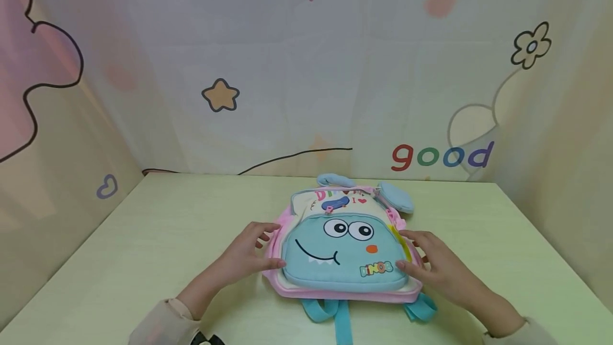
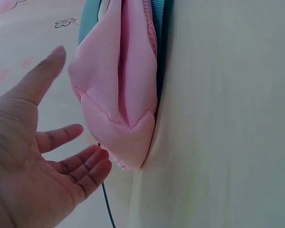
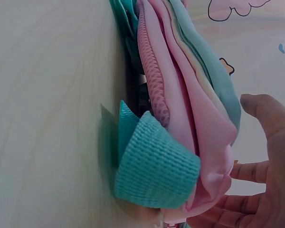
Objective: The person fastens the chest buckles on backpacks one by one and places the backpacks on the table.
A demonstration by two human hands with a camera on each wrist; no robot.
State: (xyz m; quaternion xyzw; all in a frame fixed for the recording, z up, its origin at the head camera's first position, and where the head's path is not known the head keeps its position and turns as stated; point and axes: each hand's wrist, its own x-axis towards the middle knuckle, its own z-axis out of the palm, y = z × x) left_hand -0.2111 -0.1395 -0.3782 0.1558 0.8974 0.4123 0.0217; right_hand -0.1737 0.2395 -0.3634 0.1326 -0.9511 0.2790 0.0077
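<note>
A child's backpack (image 1: 345,257) lies on its back on the table, its pale blue pocket with a cartoon dinosaur face upward. Beside its left edge is my left hand (image 1: 251,252), fingers loosely bent and thumb by the pocket's rim. My right hand (image 1: 442,265) is at the opposite edge, thumb and fingers spread along the side. The left wrist view shows the pink side of the backpack (image 2: 114,90) next to the left hand (image 2: 38,161), which grips nothing. In the right wrist view, the right hand's fingers (image 3: 249,172) reach the pink side; firm contact is unclear.
Turquoise straps (image 1: 342,321) trail from the backpack's near edge onto the pale table (image 1: 191,228). A small blue pouch (image 1: 396,197) hangs at its upper right. Behind stands a printed curtain (image 1: 268,68) with a star and the word "good".
</note>
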